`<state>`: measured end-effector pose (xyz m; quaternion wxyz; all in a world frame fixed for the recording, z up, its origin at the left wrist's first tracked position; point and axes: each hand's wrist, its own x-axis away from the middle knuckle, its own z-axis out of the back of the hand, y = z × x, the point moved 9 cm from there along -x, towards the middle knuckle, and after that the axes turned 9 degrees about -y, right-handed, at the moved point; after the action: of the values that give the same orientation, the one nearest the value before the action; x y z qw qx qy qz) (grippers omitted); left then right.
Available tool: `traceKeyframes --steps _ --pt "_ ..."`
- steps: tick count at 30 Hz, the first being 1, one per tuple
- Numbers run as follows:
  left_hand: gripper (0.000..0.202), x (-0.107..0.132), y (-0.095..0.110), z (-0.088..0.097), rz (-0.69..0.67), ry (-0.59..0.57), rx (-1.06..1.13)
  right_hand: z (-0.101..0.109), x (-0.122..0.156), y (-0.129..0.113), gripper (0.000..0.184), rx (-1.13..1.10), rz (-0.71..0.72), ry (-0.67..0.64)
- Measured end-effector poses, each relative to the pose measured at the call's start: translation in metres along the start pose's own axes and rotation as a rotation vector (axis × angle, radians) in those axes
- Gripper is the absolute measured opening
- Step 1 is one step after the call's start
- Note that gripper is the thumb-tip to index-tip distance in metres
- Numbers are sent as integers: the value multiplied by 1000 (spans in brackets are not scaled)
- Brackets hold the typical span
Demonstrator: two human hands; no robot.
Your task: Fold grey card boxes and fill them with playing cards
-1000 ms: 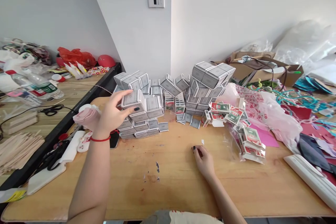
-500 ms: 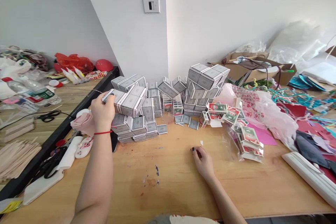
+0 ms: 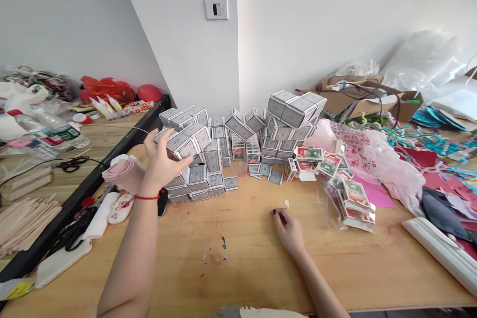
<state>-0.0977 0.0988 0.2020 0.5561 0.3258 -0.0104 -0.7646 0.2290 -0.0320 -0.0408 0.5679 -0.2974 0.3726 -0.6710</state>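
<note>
My left hand is raised at the left pile of small grey patterned boxes. Its fingers are spread and its palm lies against the end of the tilted top box, without gripping it. My right hand rests on the wooden table, fingers curled under, with nothing visible in them. A tiny white scrap lies just beyond it. A second, taller pile of grey boxes stands to the right by the wall.
Red-and-green small boxes and a clear bag of them lie right of centre. Pink plastic, coloured paper and a cardboard box crowd the right. A pink roll, black scissors and wooden sticks lie left.
My left hand carried a grey box onto the top of the left pile, gripped its end, and has now opened with fingers spread against it. My right hand stayed in place.
</note>
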Motion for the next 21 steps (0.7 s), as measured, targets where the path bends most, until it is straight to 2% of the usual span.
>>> traceKeyframes --steps 8,11,18,21 --pt "77 -20 -27 -4 32 72 -69 -1 0 0 40 3 2 -7" --pt "76 -21 -25 -6 47 82 -105 -1 -1 1 40 3 6 -5" --pt "82 -28 -26 -14 37 14 -136 -3 -2 1 38 0 12 -9" --pt "84 -27 -18 -6 25 32 -102 -3 -2 1 40 -11 11 -15"
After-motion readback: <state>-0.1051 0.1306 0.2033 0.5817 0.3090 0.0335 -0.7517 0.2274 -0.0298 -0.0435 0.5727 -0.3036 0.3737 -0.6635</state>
